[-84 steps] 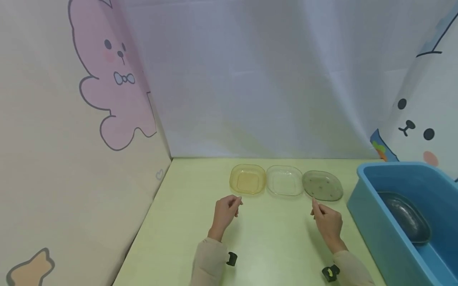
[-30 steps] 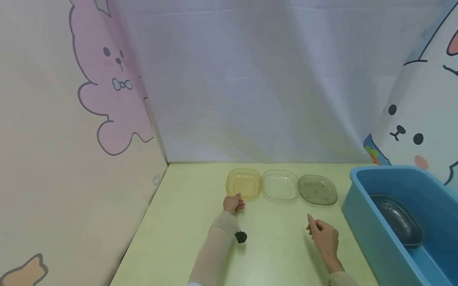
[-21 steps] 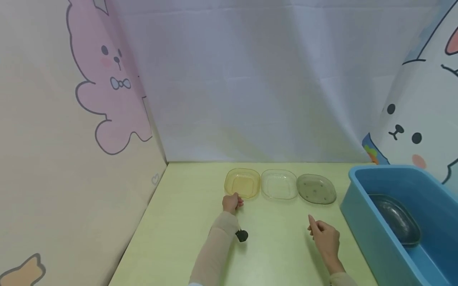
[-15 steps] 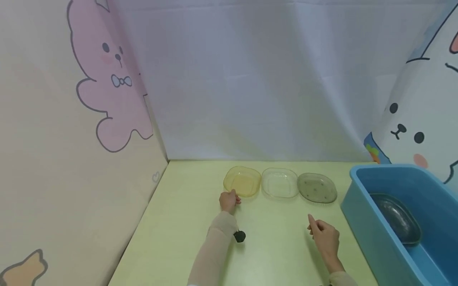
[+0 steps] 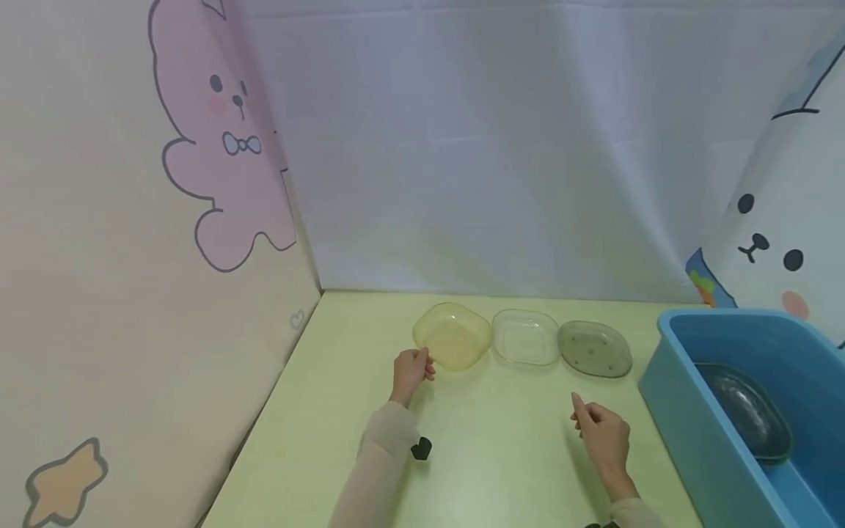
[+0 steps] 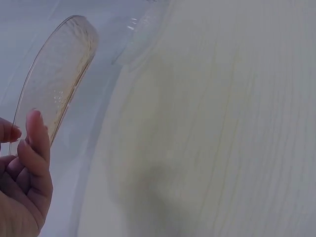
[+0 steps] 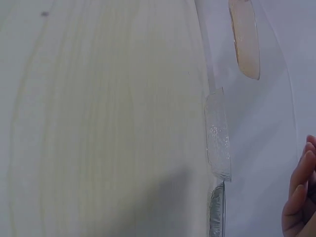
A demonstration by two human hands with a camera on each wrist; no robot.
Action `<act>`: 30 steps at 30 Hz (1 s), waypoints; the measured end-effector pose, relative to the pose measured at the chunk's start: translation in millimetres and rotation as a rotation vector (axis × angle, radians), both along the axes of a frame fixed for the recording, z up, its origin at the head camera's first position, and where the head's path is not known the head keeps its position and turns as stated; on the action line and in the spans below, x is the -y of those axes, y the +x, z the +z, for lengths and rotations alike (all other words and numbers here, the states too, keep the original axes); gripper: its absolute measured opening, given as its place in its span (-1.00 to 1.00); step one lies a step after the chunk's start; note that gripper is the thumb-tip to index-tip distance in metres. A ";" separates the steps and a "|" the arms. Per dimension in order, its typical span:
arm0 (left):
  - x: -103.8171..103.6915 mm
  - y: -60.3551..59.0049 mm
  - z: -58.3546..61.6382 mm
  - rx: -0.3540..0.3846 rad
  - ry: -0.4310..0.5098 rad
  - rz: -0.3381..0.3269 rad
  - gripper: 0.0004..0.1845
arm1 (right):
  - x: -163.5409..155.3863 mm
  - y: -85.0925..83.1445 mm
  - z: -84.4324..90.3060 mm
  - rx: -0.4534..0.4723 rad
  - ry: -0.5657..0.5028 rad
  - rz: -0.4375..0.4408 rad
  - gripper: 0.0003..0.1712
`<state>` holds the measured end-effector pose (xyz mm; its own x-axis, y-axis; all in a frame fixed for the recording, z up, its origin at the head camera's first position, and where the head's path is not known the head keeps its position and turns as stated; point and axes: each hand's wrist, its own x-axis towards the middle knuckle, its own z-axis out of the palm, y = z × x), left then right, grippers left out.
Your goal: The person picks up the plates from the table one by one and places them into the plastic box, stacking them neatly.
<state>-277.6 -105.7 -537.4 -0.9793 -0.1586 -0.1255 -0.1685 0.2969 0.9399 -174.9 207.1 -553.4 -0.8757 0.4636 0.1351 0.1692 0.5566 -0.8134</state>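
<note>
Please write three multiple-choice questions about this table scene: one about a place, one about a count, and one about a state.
1. Where does the dark oval dish lie?
A. in the blue plastic tub
B. on the green table
C. in the right hand

2. How many shallow plastic plates are in the row?
A. two
B. three
C. five

3. How is the yellow translucent square plate?
A. flat, untouched
B. upside down
C. tilted, its edge pinched by the left hand

1 A: the dark oval dish rests inside the blue plastic tub.
2 B: yellow translucent square plate, clear plate, grey plate.
3 C: the left hand lifts its near edge.
</note>
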 end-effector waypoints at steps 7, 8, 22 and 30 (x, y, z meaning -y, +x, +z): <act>9.1 18.2 11.0 -0.051 -0.081 -0.114 -0.64 | -18.2 -19.0 -53.1 -0.078 0.037 0.019 -0.45; 9.4 20.7 12.4 -0.060 -0.089 -0.121 -0.64 | -17.8 -19.4 -53.7 -0.077 0.032 0.023 -0.44; 1.7 46.6 25.1 -0.186 -0.153 -0.207 -0.62 | -9.5 -19.4 -47.5 -0.136 -0.081 0.185 -0.50; -3.4 53.8 29.1 -0.245 -0.141 -0.221 -0.61 | 27.5 -0.6 16.0 0.037 -0.191 0.330 -0.39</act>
